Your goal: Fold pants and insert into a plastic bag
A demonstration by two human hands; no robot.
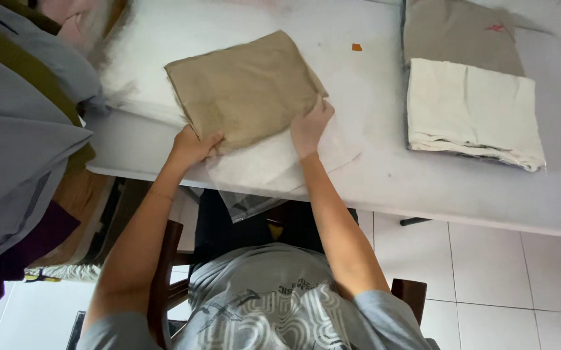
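The left hand [193,146] is gripping the near left corner of one folded tan cloth [245,87], fingers curled over the edge and pinching the fabric. The right hand [311,126] is pressing on the near right edge of the same cloth, fingers lying together and flat on it, thumb apparently tucked beneath. Both hands are taking the cloth at its near side, which judging by the grip is keeping the fold square and the layers from slipping apart.

The cloth is lying just ahead of both hands on the white worktop [423,181], tilted slightly. Directly under the hands and the near part of the cloth, one clear plastic bag [274,168] is lying flat, its open end hanging over the worktop edge toward the person; this placement is leaving the mouth free beneath the cloth.

Well to the right of the right hand, one cream folded cloth in a clear wrapper [471,110] is resting on one grey-brown folded cloth [458,32], stacked and kept apart from the working area. Ahead of the right hand, one small orange scrap [356,46] is lying alone.

Count: two hands, three folded cloths, one loose bag, one scrap.
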